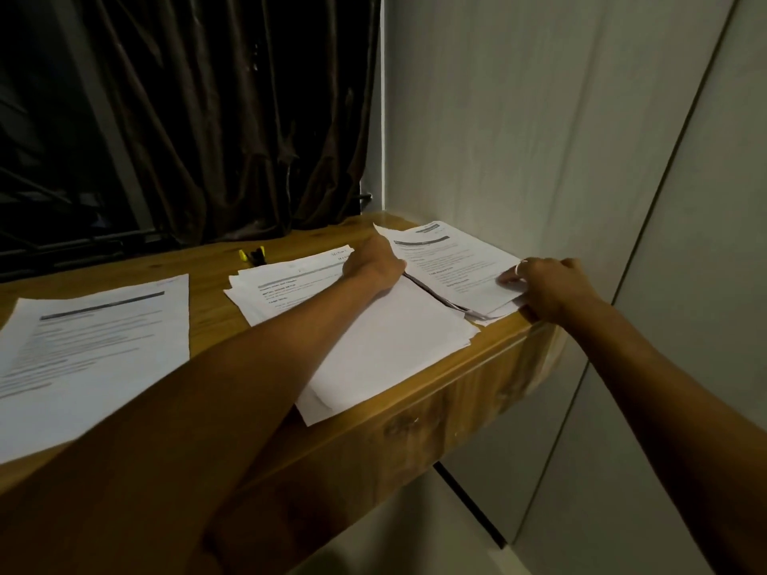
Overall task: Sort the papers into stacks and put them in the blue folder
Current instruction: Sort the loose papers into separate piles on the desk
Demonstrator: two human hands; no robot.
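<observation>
Paper stacks [390, 325], three; right fingers [509, 278] in a pinch on rightmost stack [452, 259]; left hand [373, 263], fingers unclear

Home room, dark curtain [216, 118], wooden desk [207, 309]

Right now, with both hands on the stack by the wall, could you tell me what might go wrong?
The right stack lies at the desk edge where the right hand pinches its corner; sheets could slip off. The left forearm crosses the loosely fanned middle stack, so moving the left hand may drag and mix those papers.
</observation>
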